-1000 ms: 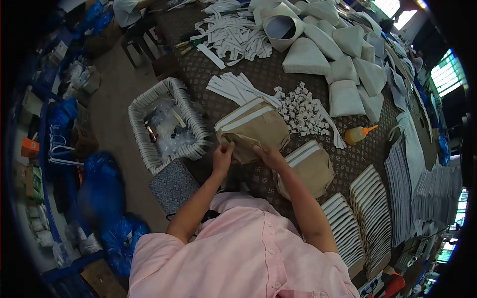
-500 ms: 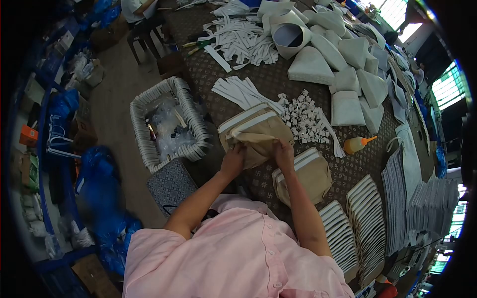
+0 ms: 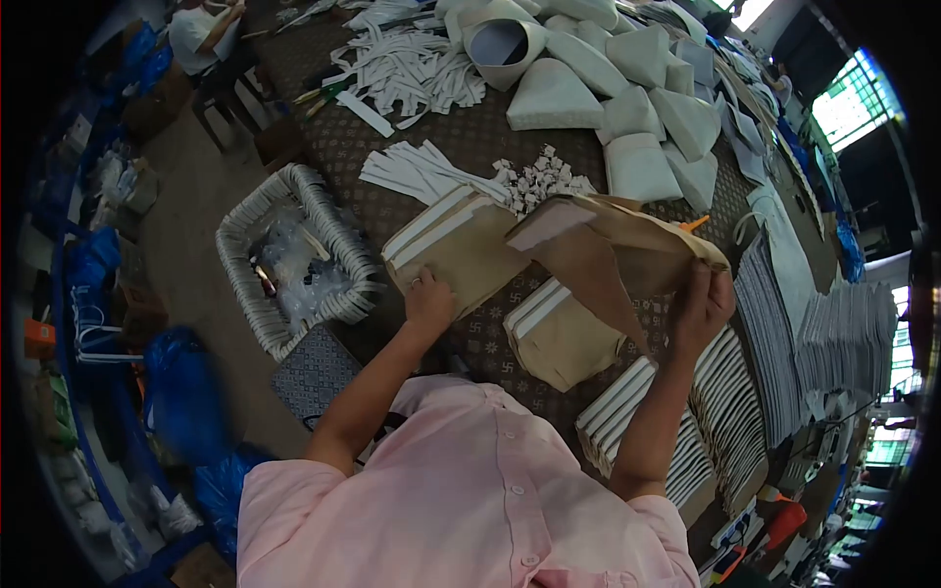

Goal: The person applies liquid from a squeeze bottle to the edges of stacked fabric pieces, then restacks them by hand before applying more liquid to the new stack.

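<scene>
My left hand [image 3: 429,297] rests on a stack of brown paper pieces [image 3: 470,257] with white strips along its far edge, its fingers laid on the top piece. In my right hand [image 3: 704,299], the fingers are closed on the right edge of a raised brown paper piece [image 3: 642,250]. This piece is partly unfolded, with one flap hanging down. Below it on the table lies another brown paper stack [image 3: 564,343] with white strips. Small white cut pieces [image 3: 544,181] lie just beyond, partly covered by the raised paper.
A white woven basket [image 3: 363,284] holding clear plastic stands at left. White strips [image 3: 417,171] and white moulded shapes [image 3: 642,167] lie farther back. Rows of white-edged brown pieces [image 3: 632,431] and grey stacks [image 3: 769,343] are at right. A seated person [image 3: 201,39] is at far left.
My right hand has moved right, lifting a brown paper piece off the stack and opening it out. My left hand has shifted left and lies on the stack. The view has turned slightly.
</scene>
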Tool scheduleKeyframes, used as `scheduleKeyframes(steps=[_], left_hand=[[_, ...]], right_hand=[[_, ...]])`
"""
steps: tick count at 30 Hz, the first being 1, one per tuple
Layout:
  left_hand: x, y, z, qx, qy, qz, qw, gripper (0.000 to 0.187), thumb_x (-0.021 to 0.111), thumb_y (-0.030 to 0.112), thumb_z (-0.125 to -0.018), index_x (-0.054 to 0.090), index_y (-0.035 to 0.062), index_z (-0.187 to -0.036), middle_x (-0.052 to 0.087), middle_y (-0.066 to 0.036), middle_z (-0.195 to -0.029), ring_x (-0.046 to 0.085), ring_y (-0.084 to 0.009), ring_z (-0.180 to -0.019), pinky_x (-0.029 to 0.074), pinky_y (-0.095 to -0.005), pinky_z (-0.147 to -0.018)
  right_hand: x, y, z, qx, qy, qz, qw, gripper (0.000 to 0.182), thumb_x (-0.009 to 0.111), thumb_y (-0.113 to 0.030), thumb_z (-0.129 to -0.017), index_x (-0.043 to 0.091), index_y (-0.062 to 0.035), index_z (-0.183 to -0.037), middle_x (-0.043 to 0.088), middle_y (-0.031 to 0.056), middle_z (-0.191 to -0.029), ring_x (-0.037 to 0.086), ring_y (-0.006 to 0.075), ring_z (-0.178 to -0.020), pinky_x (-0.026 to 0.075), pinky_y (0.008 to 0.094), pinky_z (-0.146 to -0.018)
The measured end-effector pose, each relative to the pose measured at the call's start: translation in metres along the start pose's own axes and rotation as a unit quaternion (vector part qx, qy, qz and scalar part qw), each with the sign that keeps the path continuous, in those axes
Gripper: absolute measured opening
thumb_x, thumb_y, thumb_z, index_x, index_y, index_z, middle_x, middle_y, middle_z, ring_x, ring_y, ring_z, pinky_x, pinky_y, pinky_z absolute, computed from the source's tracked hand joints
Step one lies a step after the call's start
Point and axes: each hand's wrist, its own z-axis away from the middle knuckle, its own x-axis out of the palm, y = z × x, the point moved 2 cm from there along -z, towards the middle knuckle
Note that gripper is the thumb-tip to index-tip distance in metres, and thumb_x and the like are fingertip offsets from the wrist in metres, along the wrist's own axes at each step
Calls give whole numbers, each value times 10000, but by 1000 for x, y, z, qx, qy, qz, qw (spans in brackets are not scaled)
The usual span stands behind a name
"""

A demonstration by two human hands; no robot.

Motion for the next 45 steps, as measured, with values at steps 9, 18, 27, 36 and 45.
scheduleKeyframes(steps=[9, 18, 27, 36, 45], left_hand=[[-73, 94, 25, 210, -196, 510, 811, 489, 681, 287, -757, 531, -1, -1123, 527, -157, -1118, 544, -245, -983, 464, -417, -804], [19, 147, 66, 16, -381, 647, 661, 377, 544, 270, -889, 527, -19, -1130, 627, -114, -959, 639, -174, -770, 529, -274, -654], [40, 149, 71, -73, -478, 558, 675, 362, 528, 255, -883, 548, -69, -1042, 641, -162, -787, 645, -197, -617, 509, -254, -497], [47, 142, 66, -138, -477, 564, 660, 389, 530, 245, -889, 525, -116, -1036, 634, -206, -834, 657, -251, -678, 543, -295, -538], [55, 138, 62, -163, -518, 561, 625, 393, 545, 257, -884, 530, -107, -1033, 636, -207, -862, 656, -253, -707, 553, -292, -568]], right_hand=[[-67, 22, 27, 174, 64, -140, 973, 226, 538, -152, -901, 554, 10, -1058, 602, 66, -979, 566, 105, -836, 454, 240, -718], [-109, 176, 143, 346, 106, -181, 915, 225, 486, -109, -923, 560, -24, -1117, 632, 52, -916, 583, 95, -739, 474, 247, -621], [-108, 215, 171, 431, 97, -151, 884, 254, 462, -100, -929, 529, 6, -1149, 615, 82, -987, 595, 136, -822, 486, 281, -713], [-87, 225, 165, 440, 71, -137, 885, 243, 448, -108, -926, 547, 32, -1098, 608, 62, -996, 563, 121, -859, 448, 255, -761], [-87, 234, 169, 431, 45, -48, 900, 262, 466, -206, -942, 547, 24, -1037, 604, 63, -949, 548, 113, -822, 446, 279, -731]])
